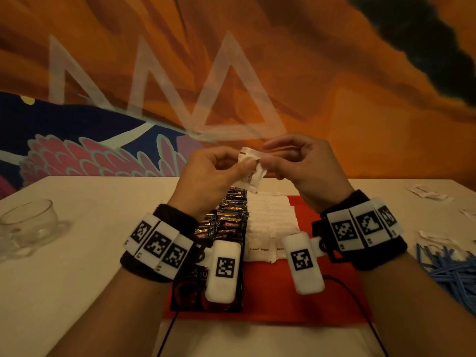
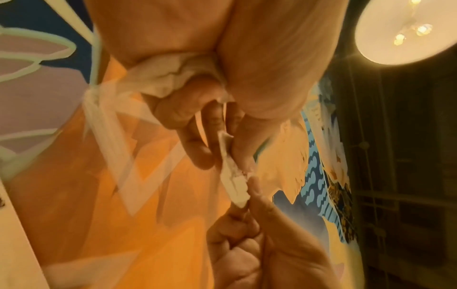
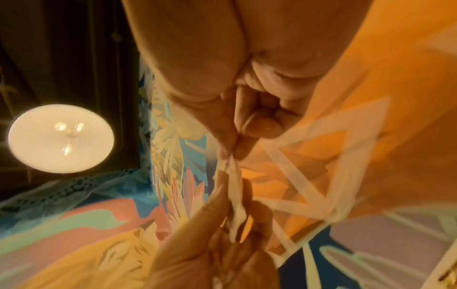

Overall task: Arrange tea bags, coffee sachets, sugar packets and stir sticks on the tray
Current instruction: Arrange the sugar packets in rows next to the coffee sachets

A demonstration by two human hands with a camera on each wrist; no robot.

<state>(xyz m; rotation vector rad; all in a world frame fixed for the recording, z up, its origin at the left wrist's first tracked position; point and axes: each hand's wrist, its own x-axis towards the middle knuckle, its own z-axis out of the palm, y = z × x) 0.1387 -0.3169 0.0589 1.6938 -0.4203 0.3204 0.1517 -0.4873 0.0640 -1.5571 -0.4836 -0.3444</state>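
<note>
From the head view, both hands are raised above the far end of the red tray (image 1: 304, 287), sharing one white sugar packet (image 1: 251, 168) printed with the word "sugar": the left hand (image 1: 213, 173) pinches its left side between thumb and forefinger, and the right hand (image 1: 304, 166) pinches its upper right edge, the other fingers loosely curled. The packet hangs in the air, clear of the tray. On the tray beneath, a column of dark coffee sachets (image 1: 226, 217) runs away from the camera, and just beside it on the right lie rows of white brown-sugar packets (image 1: 270, 222). The tray sits on a pale counter (image 1: 90, 253); a clear glass cup (image 1: 28, 222) stands well to the left, a heap of blue stir sticks (image 1: 448, 266) lies at the right edge, and a few white packets (image 1: 427, 193) are scattered farther back on the right. From the left wrist view, the left hand (image 2: 202, 97) grips crumpled white paper while the right hand (image 2: 259, 244) pinches the packet (image 2: 233, 181) from below; a round ceiling lamp (image 2: 405, 29) glows above. From the right wrist view, the right hand (image 3: 247, 117) nips the packet's (image 3: 235, 191) top edge between thumb and forefinger, and the left hand (image 3: 212, 244) holds its lower part.
</note>
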